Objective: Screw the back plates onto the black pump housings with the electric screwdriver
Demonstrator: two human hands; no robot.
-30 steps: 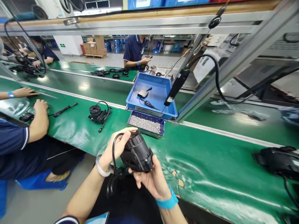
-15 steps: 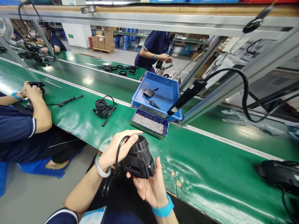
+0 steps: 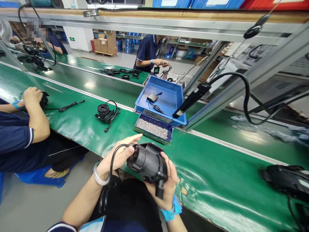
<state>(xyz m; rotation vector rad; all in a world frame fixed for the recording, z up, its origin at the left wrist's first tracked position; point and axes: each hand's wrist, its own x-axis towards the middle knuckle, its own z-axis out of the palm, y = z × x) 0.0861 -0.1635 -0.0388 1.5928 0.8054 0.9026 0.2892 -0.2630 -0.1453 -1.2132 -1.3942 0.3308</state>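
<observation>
A black water pump (image 3: 148, 162) with a ribbed round end and a short spout is held above my lap at the bench's front edge. My right hand (image 3: 169, 183) grips its far end from below and the right, fingers wrapped round the body. My left hand (image 3: 118, 156) lies at the ribbed end, fingers stretched out and thumb beside the casing; whether it bears any weight is unclear. The pump's black cable (image 3: 112, 164) arches over the left thumb and hangs in loops past the wrist. Just beyond the hands stands a blue box (image 3: 154, 138) of small metal screws.
A blue tray (image 3: 175, 96) holds a small boxy part with a cord. An electric screwdriver (image 3: 190, 101) hangs over it. A similar pump (image 3: 104, 111) stands to the left; black devices (image 3: 287, 178) lie at right. A co-worker's arm (image 3: 35, 109) rests on the green bench (image 3: 217, 170).
The pump has turned from upright to lying sideways, its ribbed end now toward my left hand. My right hand has come round its far end; the left fingers have loosened and straightened.
</observation>
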